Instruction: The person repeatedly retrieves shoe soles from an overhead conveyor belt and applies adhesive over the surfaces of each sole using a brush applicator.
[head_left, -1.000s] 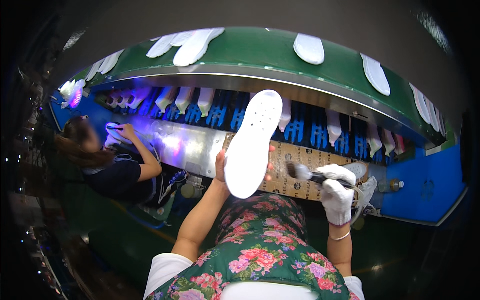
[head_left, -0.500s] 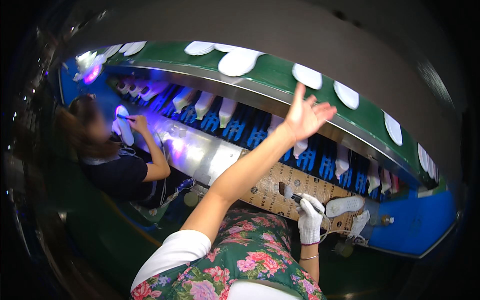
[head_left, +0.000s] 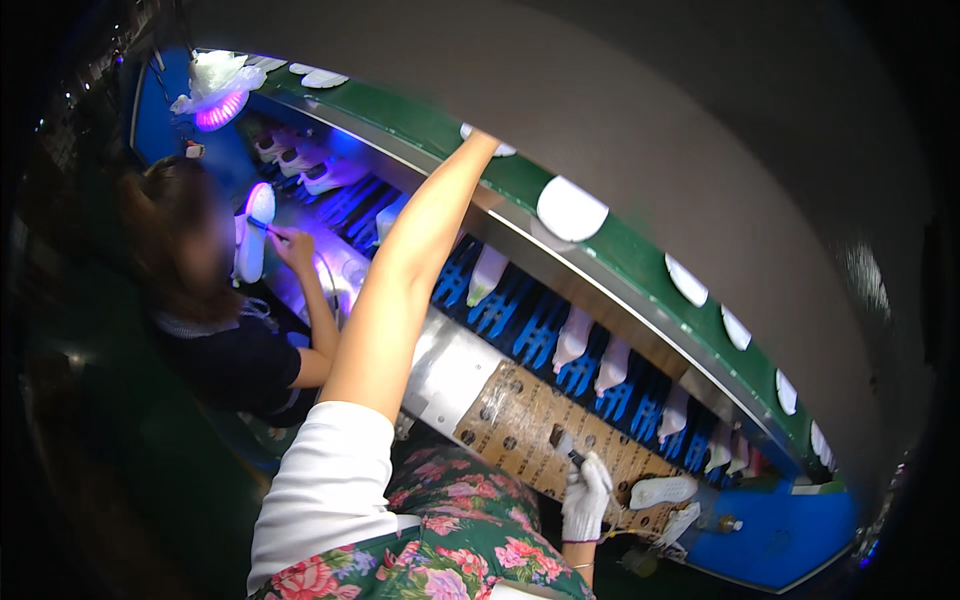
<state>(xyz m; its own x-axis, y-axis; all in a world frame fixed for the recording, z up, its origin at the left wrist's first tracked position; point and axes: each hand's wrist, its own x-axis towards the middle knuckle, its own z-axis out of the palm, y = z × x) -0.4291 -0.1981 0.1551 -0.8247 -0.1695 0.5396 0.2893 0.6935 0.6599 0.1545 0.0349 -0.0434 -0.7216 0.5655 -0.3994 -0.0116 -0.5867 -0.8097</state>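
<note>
White short sleeve [head_left: 325,480], lower left of frame. Dark green apron [head_left: 455,505], pink floral print, bottom centre. Purple-edged white knit glove [head_left: 583,518] on right hand [head_left: 587,488]; thin bangle [head_left: 583,566] below it.

Pink-glowing lamp [head_left: 220,108] draped in white plastic at upper left, co-worker [head_left: 225,350] in a dark top beside the metal worktop [head_left: 452,365], blue forked holders [head_left: 490,317] beneath a green ledge [head_left: 640,236], bottle [head_left: 728,523] by a blue side panel [head_left: 785,548]

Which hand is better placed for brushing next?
Probably the right: the gloved right hand grips the brush, while the left arm reaches toward the green ledge, its hand out of sight.
</note>
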